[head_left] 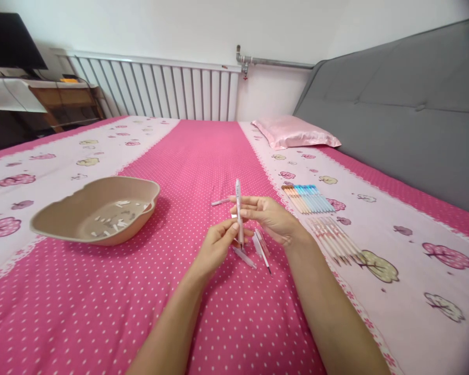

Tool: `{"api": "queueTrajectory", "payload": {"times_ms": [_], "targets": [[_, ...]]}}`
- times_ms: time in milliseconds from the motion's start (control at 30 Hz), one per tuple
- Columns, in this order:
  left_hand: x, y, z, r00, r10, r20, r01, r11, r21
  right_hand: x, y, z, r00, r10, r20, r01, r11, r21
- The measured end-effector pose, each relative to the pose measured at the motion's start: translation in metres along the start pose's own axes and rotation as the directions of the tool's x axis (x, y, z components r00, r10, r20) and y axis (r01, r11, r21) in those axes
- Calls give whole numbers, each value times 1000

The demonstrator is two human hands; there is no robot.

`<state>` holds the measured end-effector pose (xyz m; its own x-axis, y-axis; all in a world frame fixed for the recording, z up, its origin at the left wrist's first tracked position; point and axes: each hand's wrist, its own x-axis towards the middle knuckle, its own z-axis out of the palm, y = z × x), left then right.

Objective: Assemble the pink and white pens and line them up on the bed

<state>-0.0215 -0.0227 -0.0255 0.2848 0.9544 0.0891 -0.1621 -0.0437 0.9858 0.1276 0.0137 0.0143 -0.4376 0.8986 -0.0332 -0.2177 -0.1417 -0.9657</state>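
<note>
pink dotted bedspread [156, 302], white radiator [159, 88], grey headboard [398, 104]; left grip [217, 243], right grip [272, 217] both pinching upright pen [238, 196]

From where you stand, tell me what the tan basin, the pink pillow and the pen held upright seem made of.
Tan basin: likely plastic, matte, judging by its thin, smooth, moulded-looking wall.
Pink pillow: fabric with a satin-like finish, given its soft sheen.
Pen: probably plastic, pale and smooth-looking; too small to be sure.
</note>
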Motion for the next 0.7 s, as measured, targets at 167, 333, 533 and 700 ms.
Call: {"api": "queueTrajectory", "payload": {"times_ms": [167,333,533,700], "targets": [[-1,0,-1,1000,-6,-1,6,1000,-22,1,3,-1,998,-28,50,29,999,-16],[-1,0,-2,999,3,-39,-4,1000,-31,3,6,-4,999,-46,25,47,998,-36],[0,1,-3,997,20,-81,-20,1000,-2,4,7,-3,998,-57,-17,57,998,-41],[0,0,-3,991,48,-121,-42,998,51,3,6,0,998,-55,-42,53,997,-50]]}}
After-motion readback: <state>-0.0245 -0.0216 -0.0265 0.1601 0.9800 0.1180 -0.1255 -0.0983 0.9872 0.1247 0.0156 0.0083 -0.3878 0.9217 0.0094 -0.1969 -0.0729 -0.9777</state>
